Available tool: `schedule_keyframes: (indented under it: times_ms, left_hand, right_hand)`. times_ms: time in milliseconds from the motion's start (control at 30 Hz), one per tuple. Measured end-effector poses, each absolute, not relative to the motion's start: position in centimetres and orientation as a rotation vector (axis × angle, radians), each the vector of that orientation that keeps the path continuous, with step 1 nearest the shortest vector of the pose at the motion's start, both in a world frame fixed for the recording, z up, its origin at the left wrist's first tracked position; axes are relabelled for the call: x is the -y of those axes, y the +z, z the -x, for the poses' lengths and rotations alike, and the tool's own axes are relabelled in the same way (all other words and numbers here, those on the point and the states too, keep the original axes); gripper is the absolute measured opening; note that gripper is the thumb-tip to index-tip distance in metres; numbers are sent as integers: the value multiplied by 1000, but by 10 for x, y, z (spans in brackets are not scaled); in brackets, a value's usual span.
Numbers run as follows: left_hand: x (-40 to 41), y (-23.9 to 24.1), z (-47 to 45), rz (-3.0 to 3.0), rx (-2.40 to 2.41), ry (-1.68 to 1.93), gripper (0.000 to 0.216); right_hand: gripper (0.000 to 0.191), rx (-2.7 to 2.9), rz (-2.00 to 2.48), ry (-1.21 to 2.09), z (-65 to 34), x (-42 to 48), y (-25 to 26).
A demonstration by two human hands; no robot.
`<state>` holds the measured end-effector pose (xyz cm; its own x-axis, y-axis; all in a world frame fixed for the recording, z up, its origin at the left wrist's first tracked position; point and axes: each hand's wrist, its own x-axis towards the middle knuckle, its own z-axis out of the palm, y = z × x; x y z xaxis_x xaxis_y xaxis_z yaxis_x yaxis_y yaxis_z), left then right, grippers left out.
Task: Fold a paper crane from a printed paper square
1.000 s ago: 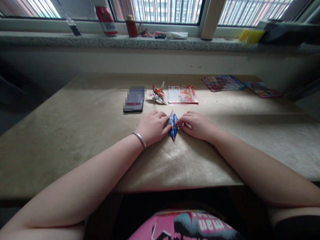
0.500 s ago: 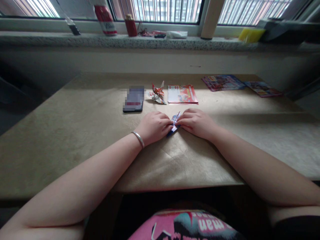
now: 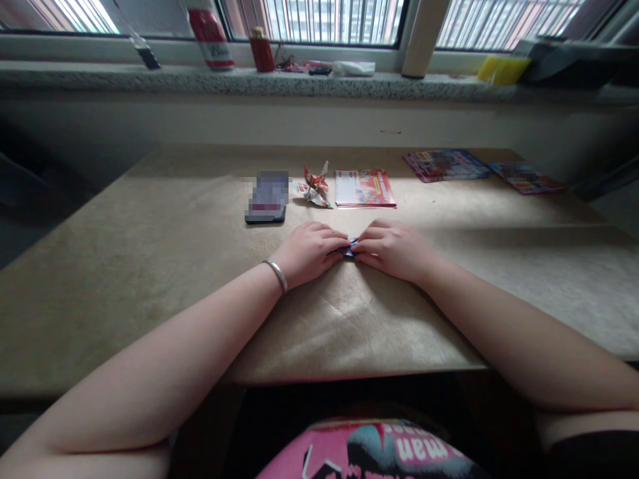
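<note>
- Small blue-and-white folded paper piece (image 3: 350, 251): one, low over the near middle of the table, between the two hands; largely covered by fingers, so its exact folds cannot be told.
- Left hand (image 3: 309, 253): bare, silver-coloured metal bangle (image 3: 276, 276) at the wrist; thumb and fingers pinching the paper's left side.
- Right hand (image 3: 392, 247): bare; thumb and fingertips gripping the paper's right side, close to the left fingertips.
- Handling, judged: a light, even pinch from both sides should suit so small a piece; hard squeezing could crush its layers or tear a corner.
- Alignment, judged: edges best matched before pressure is put on, then each crease run flat from its middle outward with a thumb.
- Support, judged: pale beige smooth-topped table (image 3: 150, 266) directly beneath; a firm base for sharpening creases.
- Beyond the hands: red-and-white pointed folded paper figure (image 3: 315, 186); to its right, stack of square red-and-white printed sheets (image 3: 365, 189); to its left, dark flat rectangular phone (image 3: 268, 199), screen pixelated.
- Clearance, judged: forearms best left low and wrists resting, since the figure stands near the fingers and could be knocked.
</note>
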<state>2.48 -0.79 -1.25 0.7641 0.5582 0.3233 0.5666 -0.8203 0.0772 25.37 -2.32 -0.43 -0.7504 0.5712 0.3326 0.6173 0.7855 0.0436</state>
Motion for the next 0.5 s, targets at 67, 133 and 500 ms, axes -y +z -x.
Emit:
schedule_keyframes:
  times_ms: [67,133,500]
  left_hand:
    - [8,-12,-26,2935,955,-536,24]
    - [8,-11,-27,2943,976,-534,21]
    - [15,-4,-29,2800,979,-463,19]
  right_hand:
    - [28,2668,933,-166,-252,23,-6]
    - [26,2665,954,-125,-251,23,-6]
    - [21,2604,1082,-69,-246,29,-6]
